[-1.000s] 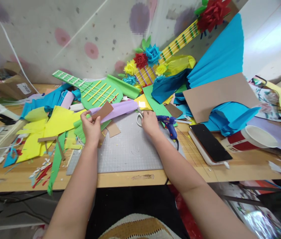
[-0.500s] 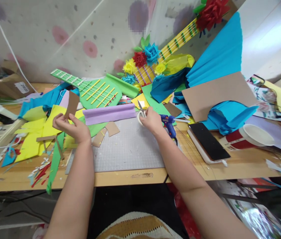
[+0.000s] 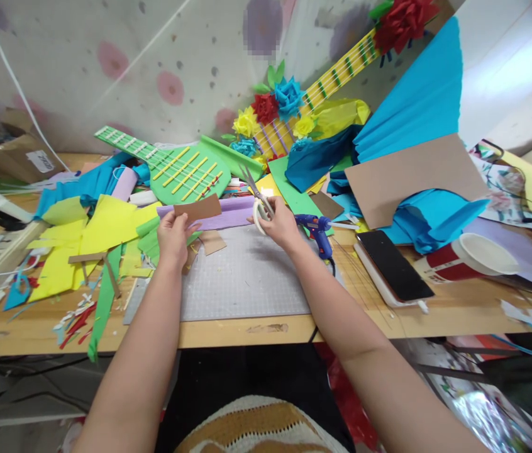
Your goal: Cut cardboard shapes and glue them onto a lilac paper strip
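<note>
My left hand (image 3: 173, 238) pinches the near end of a brown cardboard strip (image 3: 199, 209), held up over the grey cutting mat (image 3: 247, 283). Scissors with white handles (image 3: 259, 212) are in my right hand (image 3: 280, 223), their blades pointing up and away. Behind the cardboard strip lies a purple crepe paper strip (image 3: 232, 212). Small cardboard offcuts (image 3: 212, 242) rest on the mat near my left hand. Just right of my right hand is a blue hot glue gun (image 3: 317, 231) with its cord trailing down.
A green paper guitar (image 3: 190, 176) lies at the back; a yellow one with paper flowers (image 3: 288, 97) leans on the wall. On the right are a phone (image 3: 395, 265), a paper cup (image 3: 476, 258) and a large cardboard sheet (image 3: 374, 182). Yellow paper (image 3: 65, 248) and scraps cover the left.
My left hand has moved right with the cardboard strip, which has turned from upright to nearly level. The scissors have been raised slightly in my right hand, and their blades now look parted.
</note>
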Tool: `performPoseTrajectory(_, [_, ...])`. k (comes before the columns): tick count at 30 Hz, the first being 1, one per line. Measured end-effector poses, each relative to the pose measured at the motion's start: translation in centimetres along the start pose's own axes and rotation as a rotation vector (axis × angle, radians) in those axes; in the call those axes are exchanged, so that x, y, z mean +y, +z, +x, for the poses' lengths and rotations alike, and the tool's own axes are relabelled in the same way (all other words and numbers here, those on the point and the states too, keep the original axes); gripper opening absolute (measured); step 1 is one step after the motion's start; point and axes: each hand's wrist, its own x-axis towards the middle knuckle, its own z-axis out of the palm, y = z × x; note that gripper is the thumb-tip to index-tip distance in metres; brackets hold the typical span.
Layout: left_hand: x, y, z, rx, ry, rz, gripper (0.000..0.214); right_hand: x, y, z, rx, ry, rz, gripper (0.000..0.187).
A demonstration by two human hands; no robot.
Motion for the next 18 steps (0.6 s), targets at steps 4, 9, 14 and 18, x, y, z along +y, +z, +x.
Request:
performPoseTrajectory(4, [0.0, -0.2, 0.2, 0.01, -0.057, 0.036, 0.018, 0.0, -0.1, -0.3, -0.132, -0.089, -0.129, 0.05])
performPoseTrajectory(9, [0.3, -0.2, -0.2, -0.061, -0.119, 0.087, 0.023, 0.5, 0.0, -0.4, -0.222, -0.045, -0.209, 0.041])
performPoseTrajectory(14, [0.4, -0.5, -0.3, -0.211, -0.263, 0.163, 0.021, 0.4, -0.7, -0.5, -0.416, -0.091, -0.102, 0.037])
performPoseTrajectory(18, [0.5, -0.8, -0.2, -0.214, -0.252, 0.22, 0.023, -0.2, -1.7, -0.6, -0.599, -0.095, -0.081, 0.04])
